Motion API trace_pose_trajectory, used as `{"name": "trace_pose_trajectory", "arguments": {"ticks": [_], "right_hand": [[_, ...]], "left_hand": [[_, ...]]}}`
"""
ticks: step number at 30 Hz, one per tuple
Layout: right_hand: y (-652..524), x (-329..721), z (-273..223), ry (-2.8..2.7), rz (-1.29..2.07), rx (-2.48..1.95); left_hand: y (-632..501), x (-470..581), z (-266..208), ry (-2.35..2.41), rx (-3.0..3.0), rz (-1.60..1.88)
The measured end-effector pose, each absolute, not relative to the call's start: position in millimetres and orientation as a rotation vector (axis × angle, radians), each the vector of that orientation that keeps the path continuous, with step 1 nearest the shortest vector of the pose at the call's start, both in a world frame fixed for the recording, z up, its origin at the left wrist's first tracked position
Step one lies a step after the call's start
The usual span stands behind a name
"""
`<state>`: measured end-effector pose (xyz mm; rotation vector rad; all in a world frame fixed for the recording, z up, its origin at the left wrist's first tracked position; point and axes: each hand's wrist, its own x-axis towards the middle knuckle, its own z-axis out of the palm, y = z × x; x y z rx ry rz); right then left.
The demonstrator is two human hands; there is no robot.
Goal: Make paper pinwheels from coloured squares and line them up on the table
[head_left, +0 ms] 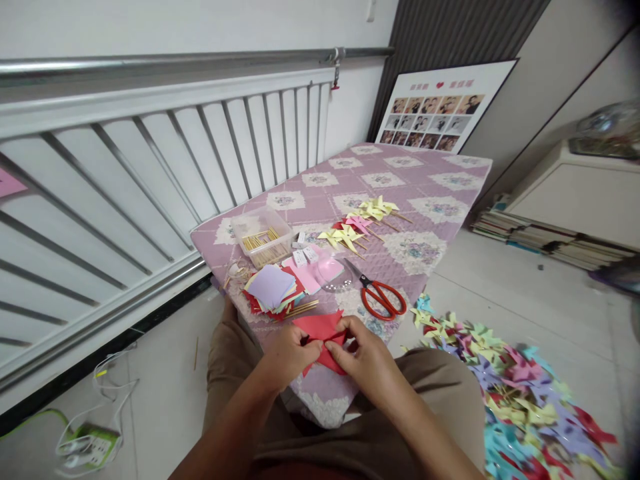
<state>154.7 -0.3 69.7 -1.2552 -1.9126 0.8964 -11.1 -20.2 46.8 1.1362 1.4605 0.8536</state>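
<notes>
Between my hands, at the near end of the table, is a sheet of red paper with cut, pointed corners. My left hand pinches its left side, with the thumb near the centre. From the right, my right hand grips the paper, fingers curled over a corner and thumb pressed toward the middle. Just beyond lie some thin wooden sticks and a stack of coloured paper squares, lilac on top. Red-handled scissors lie to the right, beside a clear round dish of small beads.
A clear plastic box of sticks stands on the patterned tablecloth. Finished paper pinwheels lie farther back. Many more pinwheels cover the floor at right. A white radiator borders the left; a power strip lies below.
</notes>
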Motion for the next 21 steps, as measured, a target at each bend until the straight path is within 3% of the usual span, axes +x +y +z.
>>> {"name": "trace_pose_trajectory", "arguments": {"ticks": [9,21], "right_hand": [[-1.1,147.8,48.5,-1.518,1.374,-1.132],[0.6,150.1,48.7,-1.626,1.198,-1.210]], "left_hand": [[-20.0,-11.4,46.8,1.423,1.117,0.859],[-21.1,-10.3,48.1,1.300,1.112,0.872]]}}
